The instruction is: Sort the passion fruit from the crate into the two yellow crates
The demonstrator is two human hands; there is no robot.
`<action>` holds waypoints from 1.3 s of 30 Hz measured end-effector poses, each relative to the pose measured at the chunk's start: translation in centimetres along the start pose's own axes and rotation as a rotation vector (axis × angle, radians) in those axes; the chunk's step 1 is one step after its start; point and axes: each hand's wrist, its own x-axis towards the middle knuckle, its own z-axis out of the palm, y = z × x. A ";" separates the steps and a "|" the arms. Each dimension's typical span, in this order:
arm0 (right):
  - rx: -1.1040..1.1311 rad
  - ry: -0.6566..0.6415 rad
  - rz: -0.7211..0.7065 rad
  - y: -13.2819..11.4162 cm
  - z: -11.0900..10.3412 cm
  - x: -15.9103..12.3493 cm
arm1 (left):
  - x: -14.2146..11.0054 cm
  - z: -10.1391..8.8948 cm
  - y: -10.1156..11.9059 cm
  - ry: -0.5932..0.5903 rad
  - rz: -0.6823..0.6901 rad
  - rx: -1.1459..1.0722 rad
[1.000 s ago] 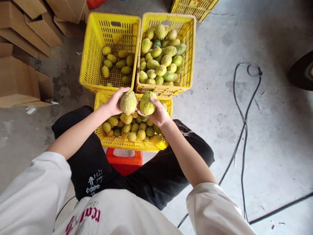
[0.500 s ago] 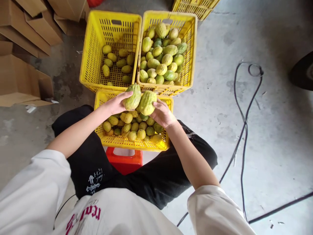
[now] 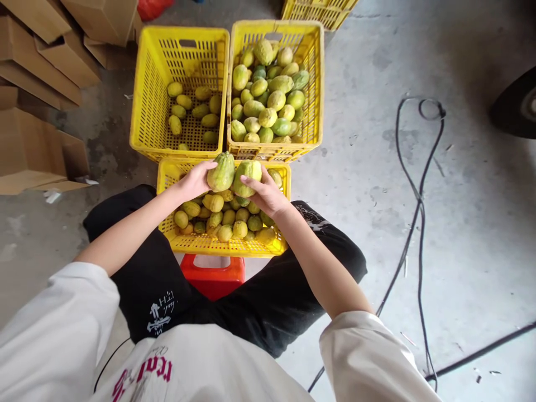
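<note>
My left hand [image 3: 196,181] is closed around a ribbed yellow-green papaya [image 3: 221,172], its fingers partly behind the fruit. A second, paler papaya [image 3: 246,172] is in my right hand [image 3: 269,195], thumb across its front. Both fruits are held close together, tilted, over the front yellow crate [image 3: 276,251]. In that crate lie many smaller yellow and green fruits [image 3: 226,216]. Behind it, the right yellow crate [image 3: 319,100] is well filled with larger green-yellow fruits [image 3: 268,100]. The left yellow crate [image 3: 144,106] has several fruits [image 3: 184,101] on its bottom.
A red stool [image 3: 213,277] is under the front crate, between my knees. Cardboard boxes [image 3: 37,139] stand at the left. Black cable [image 3: 421,245] loops over the concrete floor on the right. Another yellow crate [image 3: 318,12] and a wheel [image 3: 515,106] are farther off.
Both papayas remain in my hands. They have moved slightly apart, and the right one has turned, with my right thumb now over its face. The whole view has shifted a little.
</note>
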 end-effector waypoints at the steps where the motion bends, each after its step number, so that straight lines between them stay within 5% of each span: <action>1: 0.000 0.014 -0.008 0.0 -0.2 0.2 | 0.0 0.2 0.2 0.005 -0.009 -0.022; 8: 0.052 -0.049 0.020 -0.9 -1.3 1.1 | -0.5 1.4 1.5 0.024 0.010 -0.001; 16: -0.031 -0.131 -0.034 -1.7 1.3 -0.6 | -0.6 0.1 0.5 -0.103 0.009 0.027; 22: 0.015 -0.071 0.015 -1.3 1.8 -0.4 | -1.0 0.6 -1.0 -0.064 -0.011 -0.007; 32: 0.069 0.004 0.034 -2.3 0.1 0.9 | -0.7 0.9 0.2 0.026 0.050 -0.073; 39: 0.068 -0.050 0.011 -1.8 2.3 -0.1 | -1.2 1.8 -0.2 0.000 0.062 -0.090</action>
